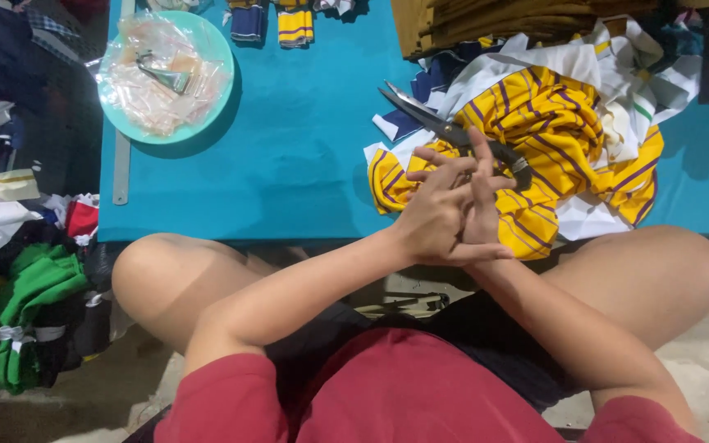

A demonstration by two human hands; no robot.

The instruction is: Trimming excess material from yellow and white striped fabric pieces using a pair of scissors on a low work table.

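head | left hand [432,217], right hand [479,209] clasped together, holding nothing | yellow purple-striped cloth [547,123] crumpled

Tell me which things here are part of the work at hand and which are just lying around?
In hand or nearest:
left hand and right hand, clasped together
yellow striped fabric
scissors

Lying about:
round tray of plastic bags
ruler
green cloth
folded brown fabric

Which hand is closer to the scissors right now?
Right, narrowly. The hands are clasped together just below the scissors. The right hand, behind, reaches its fingertips up to the scissors' handle end; the left hand lies in front, lower and further left.
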